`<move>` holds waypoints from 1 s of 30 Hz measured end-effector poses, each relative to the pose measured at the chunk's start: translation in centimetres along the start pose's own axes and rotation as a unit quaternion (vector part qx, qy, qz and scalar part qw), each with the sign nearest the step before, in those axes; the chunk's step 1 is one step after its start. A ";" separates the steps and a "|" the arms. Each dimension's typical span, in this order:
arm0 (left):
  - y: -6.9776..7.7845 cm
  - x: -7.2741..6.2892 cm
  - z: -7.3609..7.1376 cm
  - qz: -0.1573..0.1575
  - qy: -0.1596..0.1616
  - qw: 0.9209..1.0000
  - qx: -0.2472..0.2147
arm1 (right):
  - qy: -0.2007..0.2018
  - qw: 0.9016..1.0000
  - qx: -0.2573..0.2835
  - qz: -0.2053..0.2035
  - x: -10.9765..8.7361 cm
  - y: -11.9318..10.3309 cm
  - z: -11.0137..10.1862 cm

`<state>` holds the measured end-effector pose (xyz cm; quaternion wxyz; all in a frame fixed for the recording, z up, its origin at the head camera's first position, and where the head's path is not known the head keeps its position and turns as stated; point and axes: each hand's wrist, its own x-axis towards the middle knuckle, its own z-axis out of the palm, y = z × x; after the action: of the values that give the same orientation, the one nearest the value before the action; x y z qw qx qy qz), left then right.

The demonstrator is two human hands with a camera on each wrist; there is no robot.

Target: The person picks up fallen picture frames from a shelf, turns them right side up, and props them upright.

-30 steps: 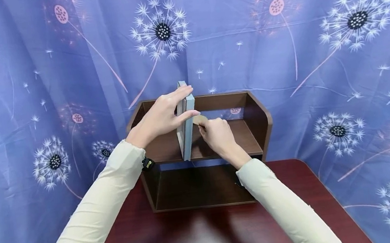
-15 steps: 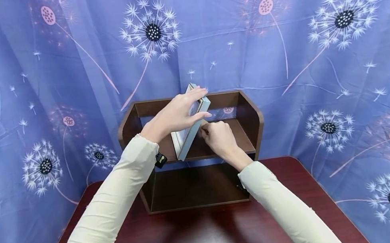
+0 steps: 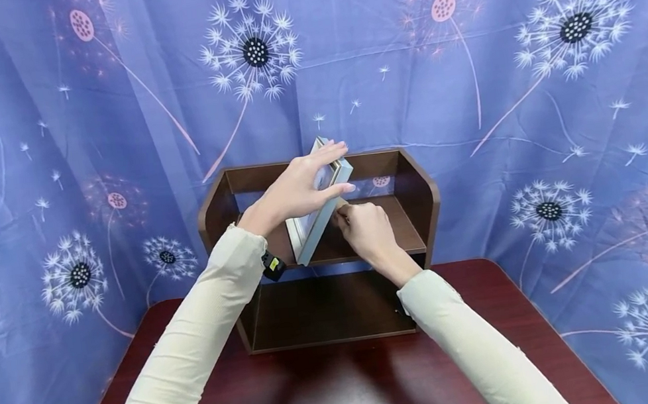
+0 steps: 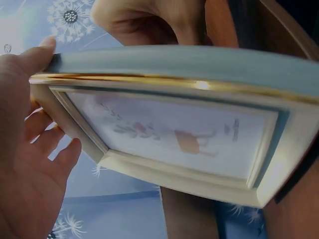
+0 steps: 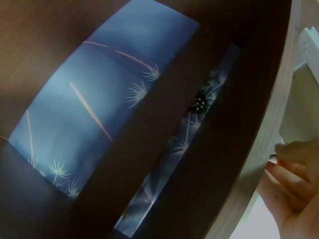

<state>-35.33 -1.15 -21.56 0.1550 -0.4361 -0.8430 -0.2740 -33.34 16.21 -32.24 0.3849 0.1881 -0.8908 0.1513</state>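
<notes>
While gripping the tilted picture frame (image 4: 169, 132) in left hand (image 3: 303, 188) with parted fingers, pinches a flap (image 3: 339, 205) at its three o'clock in curled right hand (image 3: 367, 227).

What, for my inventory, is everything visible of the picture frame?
The picture frame has pale blue edging, a cream face, a shiny gold line and a picture with faint leafy sprigs and an orange shape. It tilts, lower end at the front of the upper shelf. The left hand holds its top; the right hand pinches a tan piece behind it.
</notes>
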 end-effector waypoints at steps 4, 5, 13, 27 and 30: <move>-0.6 -0.6 -0.2 -0.026 0.039 0.998 -0.029 | 0.010 1.000 0.007 0.006 -0.3 0.0 -0.7; -0.8 -0.8 -0.4 -0.036 0.052 0.997 -0.033 | 0.015 1.000 0.011 0.007 -0.3 -0.1 -1.0; -3.9 -1.9 -0.6 -0.127 0.115 0.981 -0.090 | 0.098 0.987 0.110 0.060 0.8 -1.9 -4.9; -9.2 -3.0 1.5 -0.250 0.060 0.958 -0.125 | 0.059 0.988 0.072 0.123 4.1 -5.0 -9.9; -9.5 -3.0 2.0 -0.251 0.047 0.957 -0.136 | 0.060 0.988 0.065 0.123 4.2 -5.0 -9.8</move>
<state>-41.47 -6.34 -27.80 0.0603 -0.2141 -0.8720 -0.4360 -27.62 14.95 -22.05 0.4029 0.0924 -0.8708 0.2663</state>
